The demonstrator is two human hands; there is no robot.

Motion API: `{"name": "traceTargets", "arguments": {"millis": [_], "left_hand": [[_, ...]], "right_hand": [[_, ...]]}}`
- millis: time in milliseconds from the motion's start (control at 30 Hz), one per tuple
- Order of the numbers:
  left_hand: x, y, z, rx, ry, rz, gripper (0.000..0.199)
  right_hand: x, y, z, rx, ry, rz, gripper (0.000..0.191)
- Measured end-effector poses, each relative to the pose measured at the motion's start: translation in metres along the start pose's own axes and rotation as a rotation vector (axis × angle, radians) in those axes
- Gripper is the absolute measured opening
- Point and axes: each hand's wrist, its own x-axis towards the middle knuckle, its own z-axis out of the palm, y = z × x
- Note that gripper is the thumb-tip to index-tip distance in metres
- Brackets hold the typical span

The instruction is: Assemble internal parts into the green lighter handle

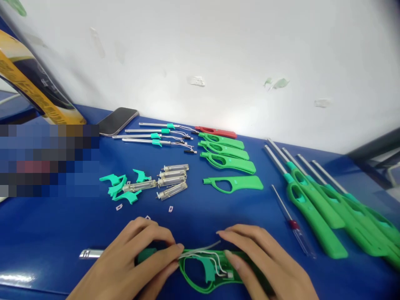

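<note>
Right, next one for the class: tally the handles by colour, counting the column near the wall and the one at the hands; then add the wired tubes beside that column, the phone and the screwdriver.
Green handles: 5
Red handle: 1
Wired tubes: 4
Phone: 1
Screwdriver: 1
Total: 12

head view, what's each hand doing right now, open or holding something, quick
Left hand: closed, holding the neck end of the green lighter shell.
Right hand: fingers bent at the handle end; whether its grip is closed cannot be told.
</note>
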Motion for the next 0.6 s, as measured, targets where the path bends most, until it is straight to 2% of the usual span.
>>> {"name": "traceTargets", "arguments": {"millis": [133,233,467,600], "left_hand": [[-0.001,-0.001,0.002,-0.019,-0.032,0.002,0.029],[-0.003,-0.002,0.005,-0.039,-0.035,-0.009,0.031],[-0.009,-0.003,0.009,-0.042,-0.022,-0.025,0.036],[-0.008,-0.006,0.008,-0.06,-0.025,-0.011,0.035]], "right_hand": [[0.016,0.003,-0.005,0.092,-0.207,0.055,0.017],[0.024,0.003,-0.007,0.148,-0.291,0.085,0.011],[0.022,0.003,-0.005,0.163,-0.227,0.078,0.015],[0.022,0.001,-0.003,0.156,-0.266,0.065,0.021]]}}
